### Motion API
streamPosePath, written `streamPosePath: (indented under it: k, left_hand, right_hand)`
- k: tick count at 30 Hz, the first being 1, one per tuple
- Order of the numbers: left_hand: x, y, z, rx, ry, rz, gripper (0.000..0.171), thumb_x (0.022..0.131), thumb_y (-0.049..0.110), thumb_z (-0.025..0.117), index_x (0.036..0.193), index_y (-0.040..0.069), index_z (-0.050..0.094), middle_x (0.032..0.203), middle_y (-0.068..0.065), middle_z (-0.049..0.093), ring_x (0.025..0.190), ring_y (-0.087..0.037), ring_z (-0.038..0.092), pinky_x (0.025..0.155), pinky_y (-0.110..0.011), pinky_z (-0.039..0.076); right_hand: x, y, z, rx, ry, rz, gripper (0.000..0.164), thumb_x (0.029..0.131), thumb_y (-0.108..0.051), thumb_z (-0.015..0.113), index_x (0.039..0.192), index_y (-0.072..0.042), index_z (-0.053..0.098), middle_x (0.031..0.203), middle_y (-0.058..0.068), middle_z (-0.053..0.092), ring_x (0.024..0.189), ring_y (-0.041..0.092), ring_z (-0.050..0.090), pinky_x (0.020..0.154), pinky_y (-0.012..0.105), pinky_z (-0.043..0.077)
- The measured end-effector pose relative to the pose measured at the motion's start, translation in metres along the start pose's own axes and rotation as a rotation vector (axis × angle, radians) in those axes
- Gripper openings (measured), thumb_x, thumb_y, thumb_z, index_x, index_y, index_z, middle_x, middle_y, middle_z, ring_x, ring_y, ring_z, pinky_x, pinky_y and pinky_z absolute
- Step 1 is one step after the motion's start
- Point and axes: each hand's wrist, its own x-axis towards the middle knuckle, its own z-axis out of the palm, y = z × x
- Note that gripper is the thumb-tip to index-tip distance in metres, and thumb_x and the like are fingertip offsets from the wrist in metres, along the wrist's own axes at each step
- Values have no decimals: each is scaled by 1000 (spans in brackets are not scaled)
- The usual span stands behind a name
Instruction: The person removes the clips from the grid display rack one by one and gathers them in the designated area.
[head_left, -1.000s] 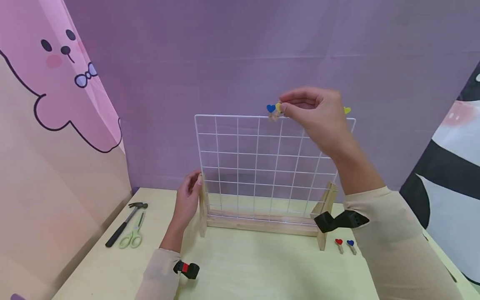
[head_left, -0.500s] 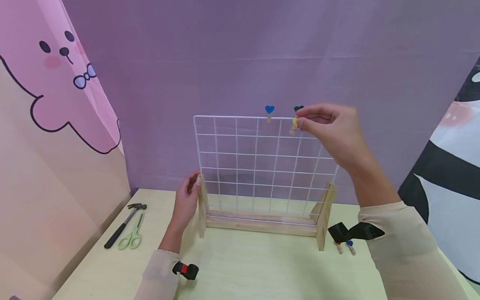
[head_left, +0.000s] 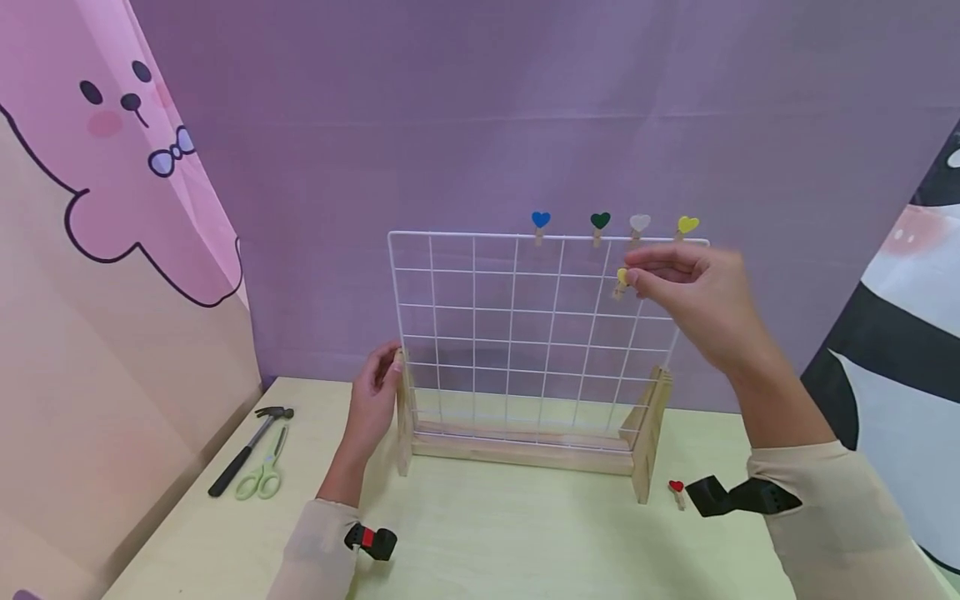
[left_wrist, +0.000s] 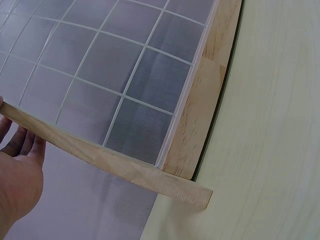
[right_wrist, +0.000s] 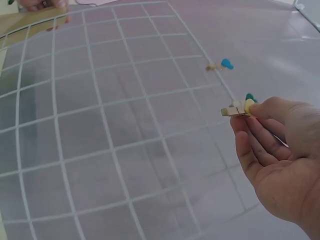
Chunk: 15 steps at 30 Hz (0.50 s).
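My right hand pinches a small wooden clothespin with a yellow heart between thumb and fingertips, in front of the upper right part of a white wire grid. In the right wrist view that clothespin points away from the fingertips. Along the grid's top wire stand clothespins with a blue heart, a green heart, a white heart and a yellow heart. My left hand grips the top of the left upright of the wooden stand, which carries the grid.
A red-heart clothespin lies on the table right of the stand, beside the right wrist's black camera. A hammer and green-handled scissors lie at the left. A purple cloth hangs behind.
My right hand has moved right and down from the top wire near the blue heart, carrying the yellow-heart clothespin. Green and white hearts have come into view. The left hand stays put.
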Motion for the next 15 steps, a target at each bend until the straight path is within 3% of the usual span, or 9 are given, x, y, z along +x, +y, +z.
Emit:
streamPosePath:
  k: [15]
  left_hand:
    - [-1,-1,-1,-9,-17,-12,38,109,12,50,146,4,52,139,-19,59,117,-10,55,96,-7,45]
  right_hand:
    - [-38,47,-16,-161,12,99,38,101,-35,67,129,-10,70,103,-30,70,97,-8,67,85,4,49]
